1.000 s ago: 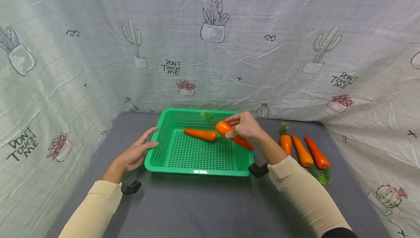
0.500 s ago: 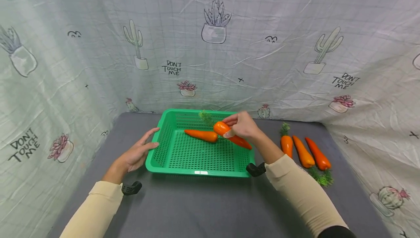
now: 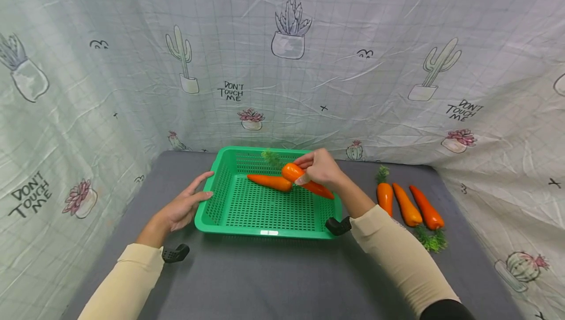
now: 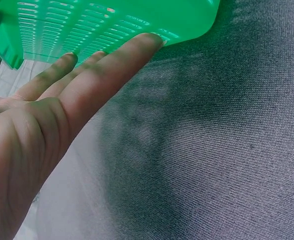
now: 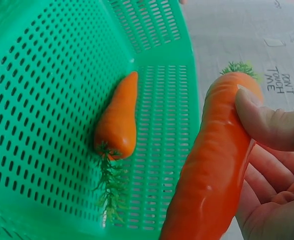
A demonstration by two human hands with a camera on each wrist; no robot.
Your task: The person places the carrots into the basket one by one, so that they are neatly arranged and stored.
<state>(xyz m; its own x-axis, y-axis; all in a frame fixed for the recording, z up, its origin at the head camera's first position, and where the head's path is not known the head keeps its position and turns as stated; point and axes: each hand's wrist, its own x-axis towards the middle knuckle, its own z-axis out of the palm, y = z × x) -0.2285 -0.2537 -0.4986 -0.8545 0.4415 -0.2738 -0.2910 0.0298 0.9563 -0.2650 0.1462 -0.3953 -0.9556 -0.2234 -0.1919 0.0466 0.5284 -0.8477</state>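
The backdrop cloth reads "DON'T TOUCH ME" (several times over).

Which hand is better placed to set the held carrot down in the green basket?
Right. The right hand already grips the carrot above the green basket, beside the carrot lying inside. The left hand holds nothing; its straight fingers rest against the basket's left wall.

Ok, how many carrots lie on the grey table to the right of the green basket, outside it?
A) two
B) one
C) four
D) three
D: three carrots lie side by side on the table, right of the basket; a fourth lies inside it and the right hand holds a fifth.
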